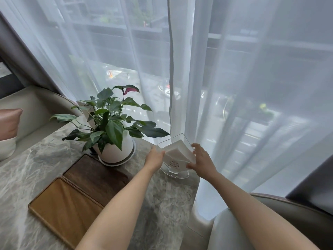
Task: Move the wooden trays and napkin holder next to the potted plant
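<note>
A clear napkin holder filled with white napkins stands on the marble table, just right of the potted plant. My left hand grips its left side and my right hand grips its right side. The plant has green leaves and one pink one, in a white pot on a saucer. A dark wooden tray lies in front of the pot, touching its saucer. A lighter wooden tray lies against it, nearer to me; my left forearm crosses over both.
White sheer curtains hang right behind the plant and holder, close to the table's far edge. A beige seat with a pink cushion is at the left. A grey chair back rises at the lower right.
</note>
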